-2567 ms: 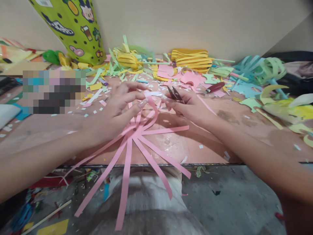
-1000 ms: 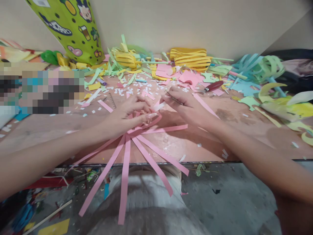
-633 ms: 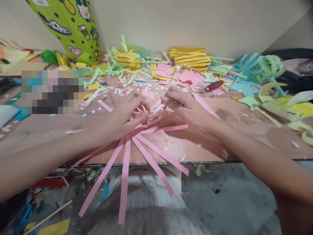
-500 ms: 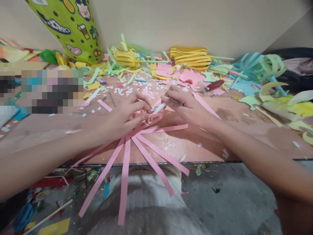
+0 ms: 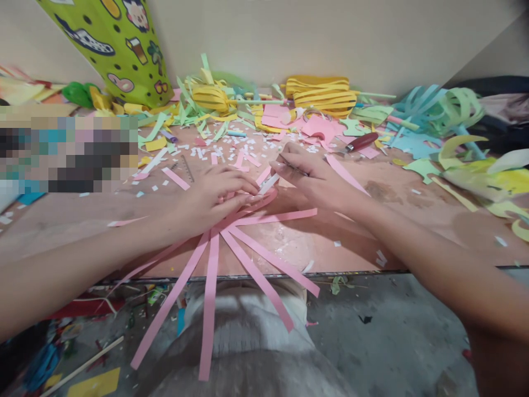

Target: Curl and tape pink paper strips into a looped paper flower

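Long pink paper strips (image 5: 210,286) fan out from one point on the table (image 5: 372,237), and several hang over its front edge. My left hand (image 5: 206,201) lies on the fan's centre, its fingers curled over looped pink strips and pressing them down. My right hand (image 5: 318,182) is closed just to the right and holds small scissors (image 5: 294,166), of which only a thin dark sliver shows. A small white piece (image 5: 268,183) sits between its fingertips and my left fingertips. The two hands nearly touch there.
Paper scraps litter the table's far half: yellow strip bundles (image 5: 324,94), blue and green cut-outs (image 5: 433,110), pink sheets. A red-handled tool (image 5: 361,142) lies behind my right hand, a small ruler (image 5: 188,168) to the left. A green patterned bag (image 5: 124,49) leans at the back left.
Both hands have come lower and nearer since the earliest frame, where the scissors stood open in plain sight. My left hand has settled flatter on the looped strips; the white piece stays at my fingertips.
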A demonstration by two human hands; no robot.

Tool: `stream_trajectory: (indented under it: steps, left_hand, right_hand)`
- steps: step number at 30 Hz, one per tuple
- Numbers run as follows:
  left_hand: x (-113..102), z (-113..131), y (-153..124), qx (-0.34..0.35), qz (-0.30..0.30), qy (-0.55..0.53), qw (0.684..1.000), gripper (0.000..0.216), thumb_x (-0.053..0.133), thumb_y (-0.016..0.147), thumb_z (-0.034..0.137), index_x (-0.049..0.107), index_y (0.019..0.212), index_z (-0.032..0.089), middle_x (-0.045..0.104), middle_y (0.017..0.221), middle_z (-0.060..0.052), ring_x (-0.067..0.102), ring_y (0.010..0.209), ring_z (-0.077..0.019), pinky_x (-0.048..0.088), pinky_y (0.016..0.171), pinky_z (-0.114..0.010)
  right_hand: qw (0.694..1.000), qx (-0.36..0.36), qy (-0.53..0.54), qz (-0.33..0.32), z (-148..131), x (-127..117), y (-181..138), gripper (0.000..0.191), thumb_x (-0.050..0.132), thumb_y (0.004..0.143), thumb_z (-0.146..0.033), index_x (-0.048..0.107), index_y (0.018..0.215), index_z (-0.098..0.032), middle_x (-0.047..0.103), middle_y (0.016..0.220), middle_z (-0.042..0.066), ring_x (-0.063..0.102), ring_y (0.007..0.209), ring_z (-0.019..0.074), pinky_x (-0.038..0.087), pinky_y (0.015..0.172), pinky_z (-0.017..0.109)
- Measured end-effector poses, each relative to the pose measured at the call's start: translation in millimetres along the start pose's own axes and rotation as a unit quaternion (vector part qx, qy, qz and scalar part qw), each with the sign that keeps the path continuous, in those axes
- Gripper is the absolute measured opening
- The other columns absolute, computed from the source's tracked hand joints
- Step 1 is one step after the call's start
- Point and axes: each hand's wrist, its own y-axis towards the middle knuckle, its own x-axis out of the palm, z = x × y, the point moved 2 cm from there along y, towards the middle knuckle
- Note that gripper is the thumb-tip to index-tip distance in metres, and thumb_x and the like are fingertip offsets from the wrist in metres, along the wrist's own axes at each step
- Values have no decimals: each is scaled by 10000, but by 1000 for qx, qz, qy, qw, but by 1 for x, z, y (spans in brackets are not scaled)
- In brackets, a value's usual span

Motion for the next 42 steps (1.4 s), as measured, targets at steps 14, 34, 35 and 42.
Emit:
stream_trajectory:
  steps: [14,34,35,42]
  left_hand:
    - [-2,2,-2,-51,6,-12,999,294,448,1008,334,703,1075,202,732,1118,-46,598,1102,-226,354,1049,-390]
    - [-12,16,-5,-114,69,-40,990,274,452,1017,321,682,1070,181,728,1110,-35,633,1070,-210,468,988,-317]
    - [-11,15,-5,-115,69,-39,990,275,451,1017,322,682,1072,184,727,1113,-34,631,1072,-212,466,996,-324]
    - [-9,14,-5,-107,69,-28,991,335,425,1025,362,708,1073,189,722,1104,-50,630,1045,-227,468,996,-366]
  right_hand:
    - [993,58,20,105,3,-3,-5,401,330,1066,-496,544,1307,-257,556,1290,97,606,909,167,521,856,356]
    - [982,166,-59,-71,-18,-14,-8,699,273,974,-740,642,754,-188,475,634,8,419,595,138,283,612,311]
    - [980,174,-60,-69,-17,-13,-8,698,280,972,-742,646,755,-189,460,625,4,405,585,135,270,601,313]
    - [980,176,-57,-74,-16,-11,-7,683,293,978,-734,645,788,-179,448,647,-3,410,616,132,251,601,314]
